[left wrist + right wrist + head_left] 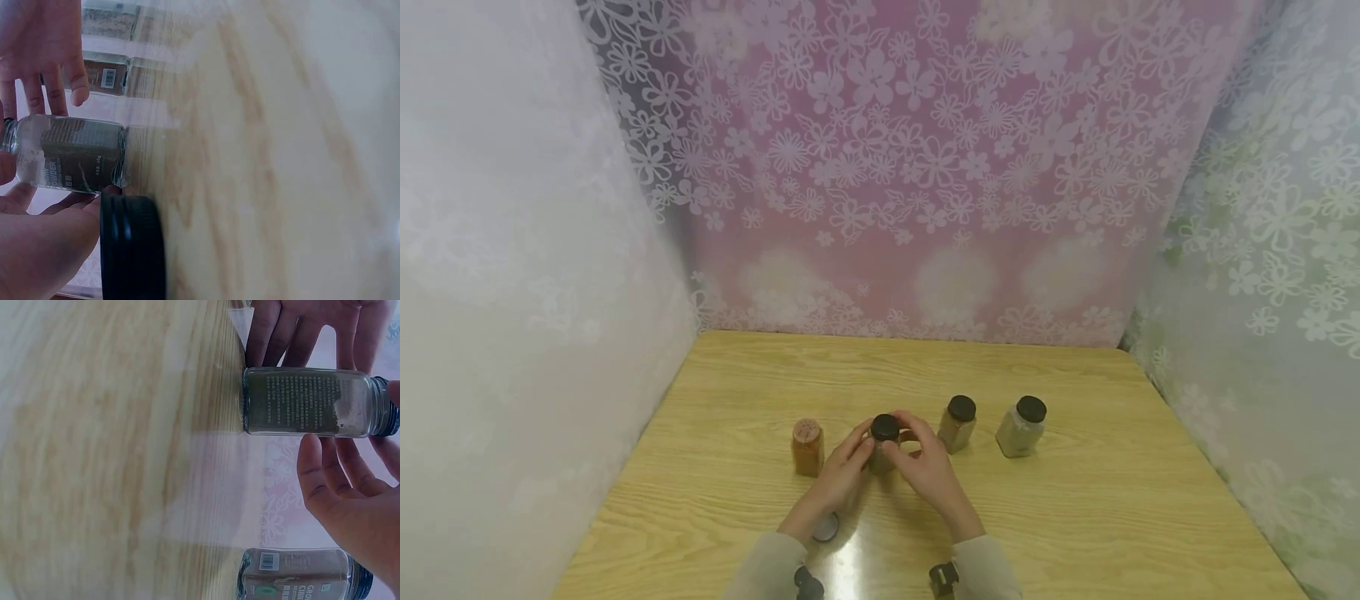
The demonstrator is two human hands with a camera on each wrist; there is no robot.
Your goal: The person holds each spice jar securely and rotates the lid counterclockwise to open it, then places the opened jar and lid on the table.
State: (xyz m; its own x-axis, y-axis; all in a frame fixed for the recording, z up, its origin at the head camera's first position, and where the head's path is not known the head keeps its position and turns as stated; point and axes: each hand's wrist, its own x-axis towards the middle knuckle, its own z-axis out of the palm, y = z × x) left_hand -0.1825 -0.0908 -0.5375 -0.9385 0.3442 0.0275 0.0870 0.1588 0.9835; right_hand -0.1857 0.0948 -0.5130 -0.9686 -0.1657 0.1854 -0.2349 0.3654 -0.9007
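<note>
Both hands are at a glass spice jar (885,460) that stands upright on the table, with dark powder inside and a black lid (885,427) on top. My left hand (841,468) holds the jar from the left; in the left wrist view its thumb lies along the jar's lower side. On the other side my right hand (929,468) grips the lid between thumb and fingers, while its other fingers spread beside the glass. Printed text covers the jar's label (300,400) in the right wrist view.
Left of the hands stands an orange-brown spice jar (807,450) with a bare sifter top. A loose lid (826,527) lies near the left wrist. To the right are a brown spice jar (957,425) and a pale grey one (1021,429), both black-lidded. Patterned curtains (910,167) enclose the table.
</note>
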